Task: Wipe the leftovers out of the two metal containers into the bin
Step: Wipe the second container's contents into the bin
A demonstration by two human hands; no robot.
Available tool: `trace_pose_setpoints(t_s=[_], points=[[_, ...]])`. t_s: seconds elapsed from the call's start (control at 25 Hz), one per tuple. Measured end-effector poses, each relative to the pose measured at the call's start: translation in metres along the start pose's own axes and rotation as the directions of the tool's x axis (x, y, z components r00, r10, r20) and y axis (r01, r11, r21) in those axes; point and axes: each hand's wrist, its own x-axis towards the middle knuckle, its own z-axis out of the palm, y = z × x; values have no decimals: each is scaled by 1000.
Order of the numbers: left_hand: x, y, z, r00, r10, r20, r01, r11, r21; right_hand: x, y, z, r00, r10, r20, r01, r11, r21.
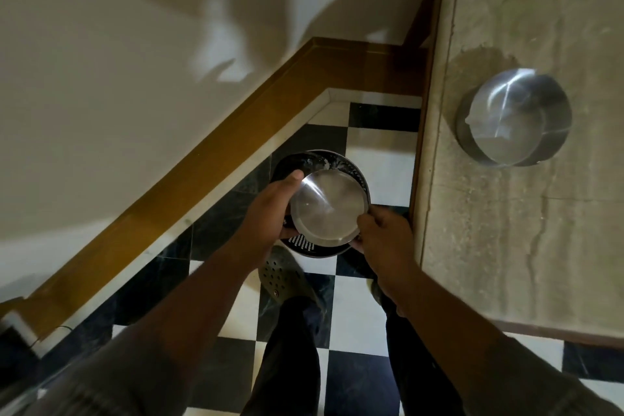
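A round metal container (326,206) is held over a dark, perforated bin (341,160) on the checkered floor. My left hand (270,209) grips the container's left rim, thumb on the edge. At its lower right rim my right hand (385,233) has its fingers closed; whether it holds a cloth or the rim I cannot tell. The container's inside looks shiny, with a small white speck. White leftovers lie inside the bin at its far edge. A second metal container (513,118) sits on the stone counter (540,230) to the right, with white residue inside.
The bin stands in a corner between a cream wall with a brown skirting (202,162) and the counter's side. My feet, one in a green perforated shoe (280,275), stand just behind the bin on black and white tiles.
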Motion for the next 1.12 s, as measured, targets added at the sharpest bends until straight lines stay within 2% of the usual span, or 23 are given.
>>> trace_pose_setpoints(t_s=[0.08,0.2,0.36,0.52,0.76,0.92,1.12], points=[[-11,10,3,999,10,-34,-10,1000,-26,-5,-12,-4,1000,-22,-3,22,1000,-14],[-38,42,12,992,99,-81,-101,995,-23,-13,-42,-16,993,-116,-31,114,992,-59],[-74,99,52,975,186,-119,-194,980,-52,-29,-94,-56,969,-238,-70,232,969,-79],[-99,139,122,961,274,-24,-274,962,-1,-32,-129,-132,943,-278,-181,269,960,-77],[-102,160,252,936,304,180,-318,946,56,-14,-136,-265,913,-199,-357,188,980,-65],[-94,144,323,928,232,292,-265,961,78,15,-116,-323,904,-207,-374,153,974,-167],[-72,128,352,958,99,271,-115,992,44,44,-92,-341,934,-177,-310,103,965,-241]])
